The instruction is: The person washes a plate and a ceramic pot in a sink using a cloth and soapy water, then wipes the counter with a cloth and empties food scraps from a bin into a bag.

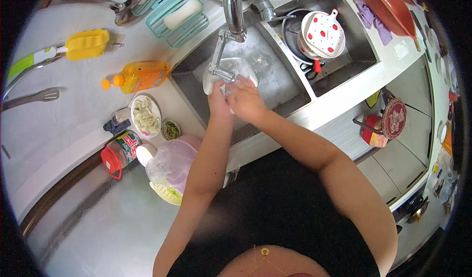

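Both my hands are close together under the chrome faucet's swivel spout, over the left sink basin. A white rounded-square dish lies beneath them, its near part covered by my hands. My left hand is closed at the dish's near left side, thumb uppermost. Against it, my right hand lies with its back up and fingers bent over the dish; what its fingertips touch is hidden. A bit of white shows between the hands. Foamy water covers the basin floor.
The right basin holds a pan and stacked strawberry-patterned white dishware. Left stand a soap rack, an orange detergent bottle, a plate of dumplings and a red-lidded jar. A red basin is far right.
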